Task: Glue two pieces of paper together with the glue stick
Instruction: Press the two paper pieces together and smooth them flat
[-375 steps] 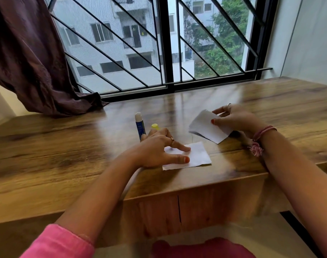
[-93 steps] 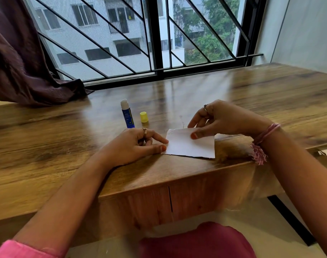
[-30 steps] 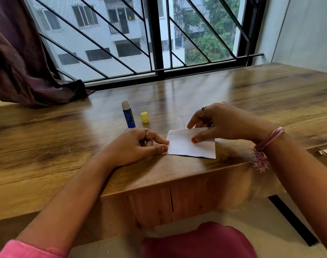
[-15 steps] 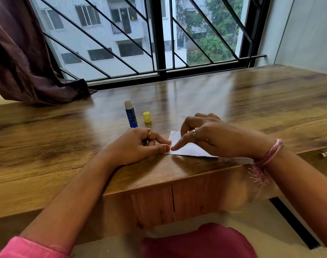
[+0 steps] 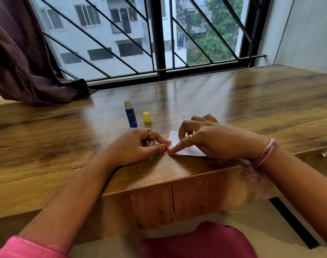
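Observation:
White paper (image 5: pixel 185 150) lies flat near the front edge of the wooden table (image 5: pixel 252 101); whether it is one sheet or two stacked I cannot tell. My right hand (image 5: pixel 209 140) covers most of it, index finger pressing its near left corner. My left hand (image 5: pixel 138 146) rests on the table at the paper's left edge, its fingertips touching that same corner. The blue glue stick (image 5: pixel 130 114) stands upright and uncapped behind my left hand. Its yellow cap (image 5: pixel 147 116) stands just to the right of it.
A dark curtain (image 5: pixel 23 58) drapes onto the table's back left. A barred window (image 5: pixel 159 40) runs along the far edge. A drawer front sits below the table edge. My pink-clad lap is at the bottom.
Over the last second my right hand slid left across the paper, from pinching its right part to pressing the left corner with the index finger. My left hand stayed put.

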